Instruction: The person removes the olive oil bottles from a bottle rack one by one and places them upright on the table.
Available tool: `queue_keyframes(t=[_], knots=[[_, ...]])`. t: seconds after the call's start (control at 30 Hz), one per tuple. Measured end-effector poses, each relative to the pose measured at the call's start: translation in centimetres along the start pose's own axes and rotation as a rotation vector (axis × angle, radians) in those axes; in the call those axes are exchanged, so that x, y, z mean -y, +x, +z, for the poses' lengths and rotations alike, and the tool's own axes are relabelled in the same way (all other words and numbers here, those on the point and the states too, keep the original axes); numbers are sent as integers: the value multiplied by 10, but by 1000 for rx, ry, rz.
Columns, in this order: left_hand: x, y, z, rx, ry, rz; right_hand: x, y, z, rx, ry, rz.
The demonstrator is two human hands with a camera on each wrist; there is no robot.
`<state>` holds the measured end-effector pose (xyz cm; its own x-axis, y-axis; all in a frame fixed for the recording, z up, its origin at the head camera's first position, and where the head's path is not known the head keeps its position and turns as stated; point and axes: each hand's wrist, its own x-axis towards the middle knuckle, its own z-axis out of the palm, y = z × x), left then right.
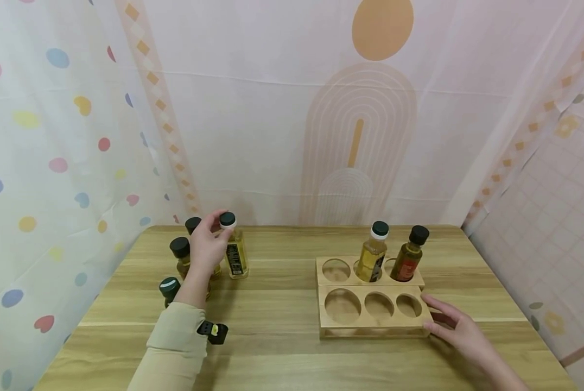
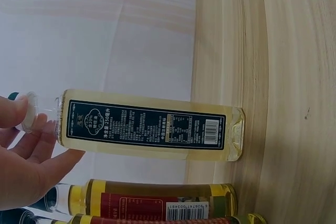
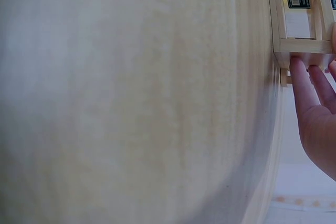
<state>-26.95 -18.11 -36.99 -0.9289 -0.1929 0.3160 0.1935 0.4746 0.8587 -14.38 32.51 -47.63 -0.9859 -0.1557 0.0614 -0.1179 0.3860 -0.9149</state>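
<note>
Patterned curtains (image 1: 253, 136) hang behind a wooden table (image 1: 272, 358). From where I stand, the left hand (image 1: 209, 244) pinches a bottle (image 1: 237, 255) of pale yellow oil at its neck, which probably keeps it upright; other bottles (image 1: 179, 248) stand just beside that grip. Well apart from it, the right hand (image 1: 460, 331) rests fairly straight fingers on a wooden rack (image 1: 370, 286), seemingly steadying it. Beyond those fingers, the rack's back row holds a golden bottle (image 1: 372, 258) and a dark, red-labelled bottle (image 1: 406, 263).

Left hand (image 1: 210, 245) in a pinch, right hand (image 1: 460, 331) apparently straight-fingered.
</note>
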Motion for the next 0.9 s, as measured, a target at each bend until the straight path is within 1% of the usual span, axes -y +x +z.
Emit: queue_keyframes(t=[0.2, 0.53, 0.73, 0.83, 0.9], knots=[[-1, -1, -1, 6, 7, -5, 1, -1, 0, -8, 5, -2], [2, 1, -2, 5, 4, -15, 2, 0, 1, -6, 6, -10], [3, 1, -5, 26, 8, -30, 1, 0, 1, -8, -1, -13], [2, 0, -8, 30, 11, -11, 1, 0, 1, -14, -10, -13], [-1, -2, -9, 22, 8, 21, 1, -1, 2, -17, -12, -14]])
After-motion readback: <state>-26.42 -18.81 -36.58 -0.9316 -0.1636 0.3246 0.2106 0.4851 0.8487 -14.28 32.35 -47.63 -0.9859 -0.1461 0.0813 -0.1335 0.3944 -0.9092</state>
